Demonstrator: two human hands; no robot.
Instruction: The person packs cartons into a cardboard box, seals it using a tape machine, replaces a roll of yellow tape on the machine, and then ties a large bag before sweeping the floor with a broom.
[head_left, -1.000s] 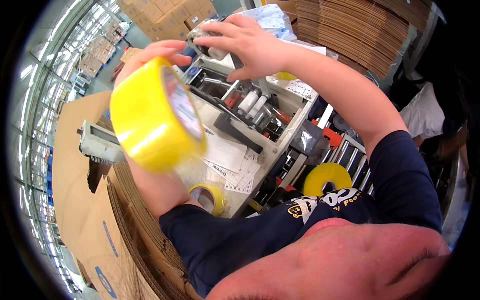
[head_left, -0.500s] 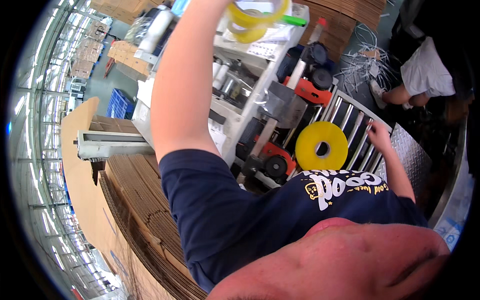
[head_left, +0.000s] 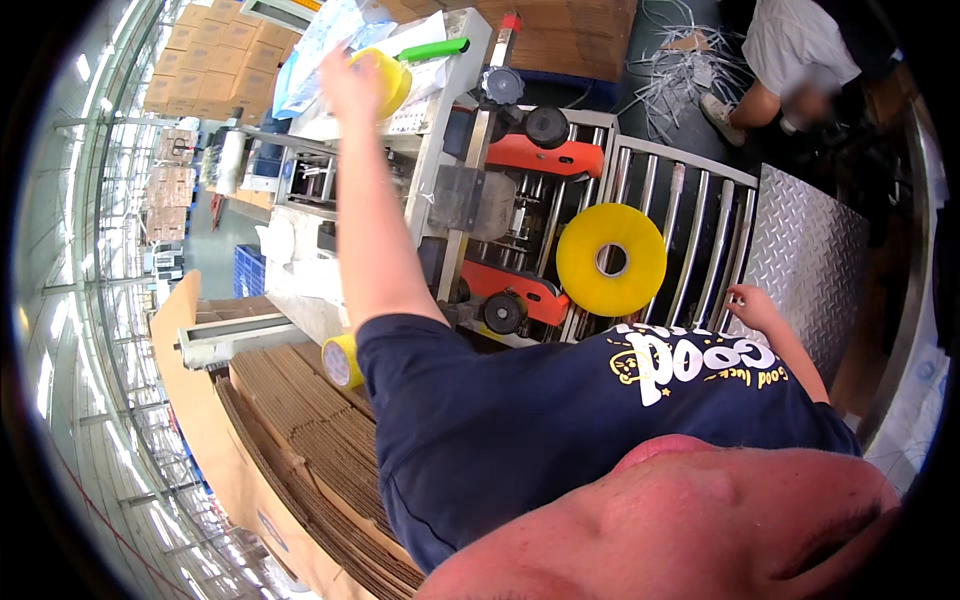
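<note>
My left arm reaches far across the white bench, and my left hand [head_left: 350, 88] is closed on a yellow tape roll [head_left: 395, 82], its fingers partly blurred. My right hand [head_left: 757, 308] hangs near the end of the roller conveyor [head_left: 672, 215], fingers loosely bent and apart, with nothing in it. A large yellow tape roll [head_left: 612, 258] with a hollow core appears in front of my chest, over the rollers. Another yellow tape roll [head_left: 342, 362] shows beside my left sleeve, partly hidden by it.
A green-handled tool [head_left: 433, 48] lies on papers at the bench's far end. Orange machine guides [head_left: 545, 157] with black knobs stand beside the rollers. Stacked flat cardboard [head_left: 300, 430] is at left. A diamond-plate sheet [head_left: 805, 270] and another person [head_left: 800, 45] are at right.
The view has turned, bringing my left hand into sight at the yellow tape roll. My right hand has shifted from over the rollers toward my body. The roll beside my sleeve has come into view.
</note>
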